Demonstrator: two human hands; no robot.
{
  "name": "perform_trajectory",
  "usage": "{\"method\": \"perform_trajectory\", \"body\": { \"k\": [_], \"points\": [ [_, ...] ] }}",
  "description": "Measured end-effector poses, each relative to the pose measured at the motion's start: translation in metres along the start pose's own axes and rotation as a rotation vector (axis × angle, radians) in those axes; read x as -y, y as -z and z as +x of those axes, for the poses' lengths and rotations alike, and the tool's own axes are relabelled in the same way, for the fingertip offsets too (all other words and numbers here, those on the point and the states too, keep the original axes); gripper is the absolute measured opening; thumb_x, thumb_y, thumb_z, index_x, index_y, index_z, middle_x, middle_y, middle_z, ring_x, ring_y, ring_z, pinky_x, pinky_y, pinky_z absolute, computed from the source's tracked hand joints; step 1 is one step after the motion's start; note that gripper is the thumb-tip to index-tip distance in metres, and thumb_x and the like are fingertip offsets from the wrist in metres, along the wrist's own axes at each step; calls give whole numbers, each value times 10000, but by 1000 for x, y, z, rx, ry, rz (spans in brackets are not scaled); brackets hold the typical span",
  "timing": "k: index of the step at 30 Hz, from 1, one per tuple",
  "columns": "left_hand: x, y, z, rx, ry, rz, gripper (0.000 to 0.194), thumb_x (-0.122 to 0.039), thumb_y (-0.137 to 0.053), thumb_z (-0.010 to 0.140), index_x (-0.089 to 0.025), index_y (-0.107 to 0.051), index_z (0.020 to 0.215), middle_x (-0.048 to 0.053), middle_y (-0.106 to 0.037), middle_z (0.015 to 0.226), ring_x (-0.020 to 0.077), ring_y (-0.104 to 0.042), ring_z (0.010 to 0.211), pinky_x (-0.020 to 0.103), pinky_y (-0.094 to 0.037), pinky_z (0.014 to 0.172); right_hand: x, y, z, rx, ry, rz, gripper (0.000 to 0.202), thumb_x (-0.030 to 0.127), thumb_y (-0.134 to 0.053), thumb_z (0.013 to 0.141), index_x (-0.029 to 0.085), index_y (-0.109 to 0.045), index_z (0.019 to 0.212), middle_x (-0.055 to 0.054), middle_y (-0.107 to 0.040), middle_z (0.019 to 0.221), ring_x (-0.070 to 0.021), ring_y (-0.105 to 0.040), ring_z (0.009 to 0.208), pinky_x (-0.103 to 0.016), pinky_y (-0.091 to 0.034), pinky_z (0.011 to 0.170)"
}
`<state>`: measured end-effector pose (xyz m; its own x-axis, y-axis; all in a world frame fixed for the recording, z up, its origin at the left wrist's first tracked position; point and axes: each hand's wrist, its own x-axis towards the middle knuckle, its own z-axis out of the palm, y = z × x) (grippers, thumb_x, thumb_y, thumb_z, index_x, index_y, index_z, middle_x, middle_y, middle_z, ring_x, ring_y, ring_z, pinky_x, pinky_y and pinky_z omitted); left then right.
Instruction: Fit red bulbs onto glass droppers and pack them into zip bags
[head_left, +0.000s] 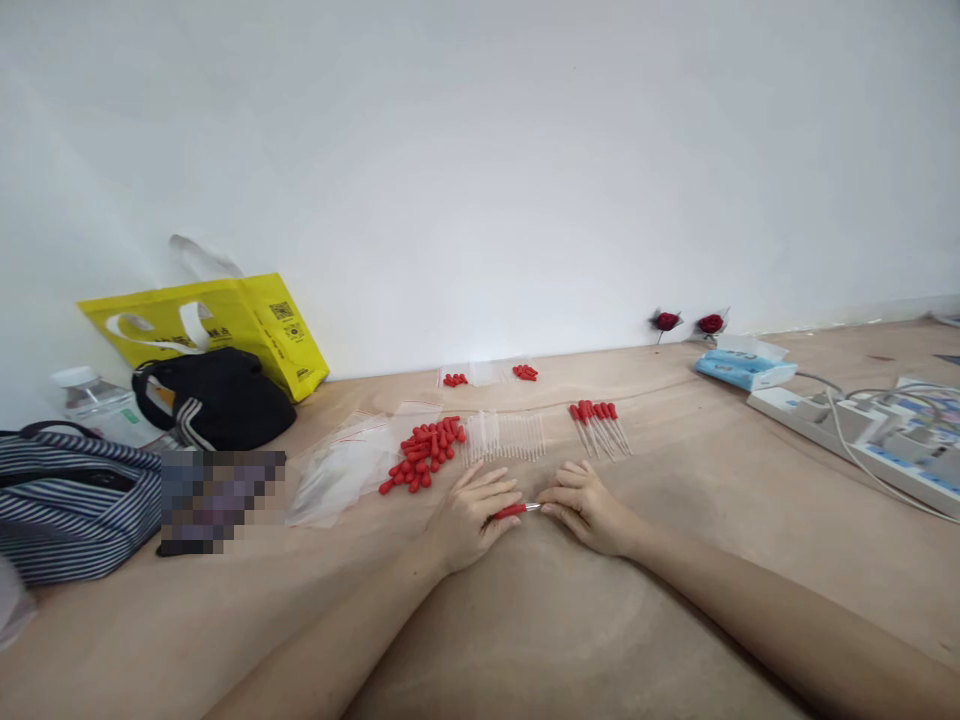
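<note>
My left hand holds a red rubber bulb between thumb and fingers, near the middle of the table. From the bulb a thin clear tube runs right into the closed fingertips of my right hand. Beyond my left hand lies a pile of loose red bulbs. Just right of the pile, a row of thin clear tubes lies side by side. Several tubes with red bulbs fitted are laid out past my right hand.
Clear plastic bags lie left of the pile; bags with red bulbs lie by the wall. A yellow bag, black cap, bottle and striped bag stand left. Tissues and a power strip are right.
</note>
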<state>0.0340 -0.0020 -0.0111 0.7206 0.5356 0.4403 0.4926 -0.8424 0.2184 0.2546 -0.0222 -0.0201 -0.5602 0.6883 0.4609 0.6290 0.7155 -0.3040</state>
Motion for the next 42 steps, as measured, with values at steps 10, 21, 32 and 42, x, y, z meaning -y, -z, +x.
{"method": "perform_trajectory", "body": {
  "k": [10, 21, 32, 42],
  "points": [
    [-5, -2, 1, 8, -3, -30, 161, -250, -497, 833, -224, -617, 938, 12, -679, 949, 199, -552, 1040, 469, -226, 1019, 2, -5, -1, -47, 96, -13, 220, 223, -381, 873, 187, -598, 866, -29, -571, 729, -127, -478, 708, -325, -288, 763],
    [-9, -5, 2, 4, -30, -68, 149, -178, -457, 827, -203, -603, 846, 10, -694, 850, 180, -566, 1012, 426, -268, 984, 7, -12, 1, -54, 115, -7, 258, 195, -340, 869, 162, -588, 811, -34, -510, 669, -133, -428, 654, -296, -300, 684],
    [-2, 0, 1, -15, 20, -42, 159, -212, -473, 833, -242, -627, 858, -16, -698, 857, 199, -560, 1021, 448, -258, 983, 10, 6, 5, -11, 117, -114, 190, 255, -448, 830, 221, -625, 889, -19, -593, 681, -141, -459, 707, -315, -238, 693],
    [2, 0, 3, -89, 272, 96, 429, -285, -560, 760, -196, -460, 1168, 82, -535, 1158, 243, -466, 1081, 430, -357, 926, -48, 12, 19, -182, -554, -123, 296, 199, -428, 782, 143, -585, 1027, -65, -653, 776, -161, -568, 688, -258, -384, 648]
  ]
}}
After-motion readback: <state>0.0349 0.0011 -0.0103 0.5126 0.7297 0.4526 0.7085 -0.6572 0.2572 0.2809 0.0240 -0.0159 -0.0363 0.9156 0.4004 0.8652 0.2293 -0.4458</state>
